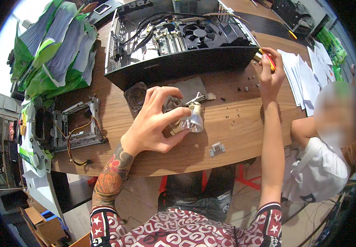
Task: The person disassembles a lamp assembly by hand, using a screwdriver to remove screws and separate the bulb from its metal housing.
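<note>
Between the thumb and index finger of my left hand [155, 117] is a projector lamp [193, 121], a clear glass reflector with a pale base and short wires. The lamp is just above the wooden table, its glass side toward me. Behind those fingers a dark bracket-like part is half hidden. My right hand [272, 70] is closed around a screwdriver [269, 60] with a red and yellow handle, near the right end of the computer case. Below the lamp to the right lies a small metal bracket [216, 149].
An open black computer case [178, 61] spans the far side. Loose screws [246, 87] lie right of centre. At left are a metal frame with wires [79, 123] and green-wrapped paper stacks [56, 53]. Paper sheets [295, 78] and another person [318, 168] are at right.
</note>
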`<control>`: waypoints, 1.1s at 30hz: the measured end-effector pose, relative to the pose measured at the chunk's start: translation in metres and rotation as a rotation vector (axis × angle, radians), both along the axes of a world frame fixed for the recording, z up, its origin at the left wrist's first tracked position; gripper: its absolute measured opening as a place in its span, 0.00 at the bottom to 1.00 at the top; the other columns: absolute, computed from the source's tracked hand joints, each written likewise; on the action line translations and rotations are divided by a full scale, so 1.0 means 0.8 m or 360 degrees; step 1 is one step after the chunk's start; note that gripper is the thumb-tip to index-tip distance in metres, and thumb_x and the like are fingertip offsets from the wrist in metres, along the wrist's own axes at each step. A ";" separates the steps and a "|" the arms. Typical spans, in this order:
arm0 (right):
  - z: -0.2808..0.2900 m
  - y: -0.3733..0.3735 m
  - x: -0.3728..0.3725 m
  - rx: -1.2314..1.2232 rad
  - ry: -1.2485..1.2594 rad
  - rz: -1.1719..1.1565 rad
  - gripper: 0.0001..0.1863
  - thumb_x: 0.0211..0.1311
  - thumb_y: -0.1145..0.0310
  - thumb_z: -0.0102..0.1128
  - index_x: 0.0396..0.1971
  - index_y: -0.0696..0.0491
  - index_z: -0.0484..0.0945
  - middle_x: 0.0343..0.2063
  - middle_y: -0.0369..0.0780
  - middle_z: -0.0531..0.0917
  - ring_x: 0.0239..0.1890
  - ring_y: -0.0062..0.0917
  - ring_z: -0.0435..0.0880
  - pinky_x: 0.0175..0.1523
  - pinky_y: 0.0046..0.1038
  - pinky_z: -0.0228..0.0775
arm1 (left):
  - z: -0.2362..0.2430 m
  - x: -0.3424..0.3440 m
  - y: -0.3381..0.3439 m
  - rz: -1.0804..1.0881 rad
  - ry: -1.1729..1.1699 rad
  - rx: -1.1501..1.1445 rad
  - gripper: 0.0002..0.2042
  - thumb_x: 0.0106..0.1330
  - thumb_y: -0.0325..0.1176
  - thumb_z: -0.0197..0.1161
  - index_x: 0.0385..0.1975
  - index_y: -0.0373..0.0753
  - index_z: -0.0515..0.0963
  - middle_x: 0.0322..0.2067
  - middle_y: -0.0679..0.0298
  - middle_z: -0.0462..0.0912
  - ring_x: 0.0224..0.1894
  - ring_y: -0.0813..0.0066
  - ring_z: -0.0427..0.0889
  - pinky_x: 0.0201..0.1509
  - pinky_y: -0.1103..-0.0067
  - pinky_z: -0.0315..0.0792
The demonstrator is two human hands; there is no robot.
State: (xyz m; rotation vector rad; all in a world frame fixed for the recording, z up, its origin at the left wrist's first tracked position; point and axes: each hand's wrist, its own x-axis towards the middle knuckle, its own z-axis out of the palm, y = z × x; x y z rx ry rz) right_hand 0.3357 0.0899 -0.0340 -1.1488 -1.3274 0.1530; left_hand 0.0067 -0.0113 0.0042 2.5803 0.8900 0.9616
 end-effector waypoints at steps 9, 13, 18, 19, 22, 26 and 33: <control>0.002 -0.004 -0.010 0.0123 -0.0191 -0.0035 0.09 0.66 0.70 0.56 0.43 0.53 0.80 0.32 0.42 0.85 0.31 0.29 0.84 0.38 0.26 0.75 | -0.007 0.007 -0.006 -0.0030 0.0051 0.0428 0.15 0.41 0.37 0.77 0.29 0.49 0.79 0.47 0.58 0.73 0.48 0.56 0.73 0.56 0.58 0.65; 0.003 -0.011 -0.018 0.0155 -0.0121 -0.0015 0.09 0.66 0.70 0.55 0.42 0.54 0.80 0.33 0.42 0.85 0.36 0.27 0.84 0.42 0.28 0.75 | -0.010 0.005 -0.015 -0.0072 0.0223 0.0456 0.15 0.36 0.34 0.79 0.24 0.47 0.80 0.47 0.59 0.72 0.51 0.55 0.71 0.56 0.54 0.67; 0.009 -0.013 -0.010 0.0251 -0.0131 -0.0042 0.08 0.67 0.71 0.55 0.43 0.55 0.79 0.32 0.41 0.85 0.33 0.24 0.83 0.39 0.26 0.74 | -0.008 0.010 -0.014 -0.0057 0.0353 0.0552 0.13 0.38 0.34 0.77 0.26 0.48 0.82 0.47 0.61 0.73 0.51 0.59 0.72 0.57 0.55 0.67; 0.007 -0.012 -0.009 0.0234 -0.0116 -0.0024 0.08 0.67 0.72 0.55 0.43 0.55 0.79 0.32 0.41 0.85 0.33 0.24 0.84 0.40 0.26 0.74 | -0.011 0.012 -0.012 -0.0045 0.0349 0.0540 0.13 0.38 0.34 0.76 0.26 0.47 0.82 0.47 0.61 0.73 0.51 0.59 0.72 0.57 0.55 0.67; 0.023 -0.016 -0.020 0.0234 -0.0072 0.0029 0.08 0.67 0.72 0.55 0.42 0.56 0.79 0.32 0.42 0.84 0.34 0.25 0.84 0.42 0.26 0.74 | -0.001 0.007 -0.018 -0.0015 0.0349 0.0592 0.13 0.40 0.32 0.75 0.28 0.46 0.82 0.46 0.62 0.75 0.50 0.59 0.73 0.56 0.56 0.68; 0.021 -0.015 -0.014 0.0144 -0.0044 0.0044 0.08 0.66 0.73 0.54 0.42 0.56 0.79 0.34 0.43 0.85 0.35 0.29 0.84 0.43 0.28 0.74 | -0.008 0.015 -0.014 -0.0039 0.0303 0.0627 0.12 0.44 0.29 0.73 0.30 0.45 0.82 0.44 0.62 0.76 0.48 0.59 0.74 0.53 0.57 0.69; 0.019 -0.020 -0.015 0.0140 -0.0043 0.0054 0.09 0.66 0.72 0.54 0.42 0.57 0.79 0.38 0.45 0.85 0.38 0.34 0.85 0.45 0.31 0.76 | -0.002 0.017 -0.015 0.0186 0.0119 0.0667 0.12 0.45 0.29 0.74 0.30 0.45 0.82 0.43 0.62 0.76 0.47 0.61 0.75 0.53 0.62 0.69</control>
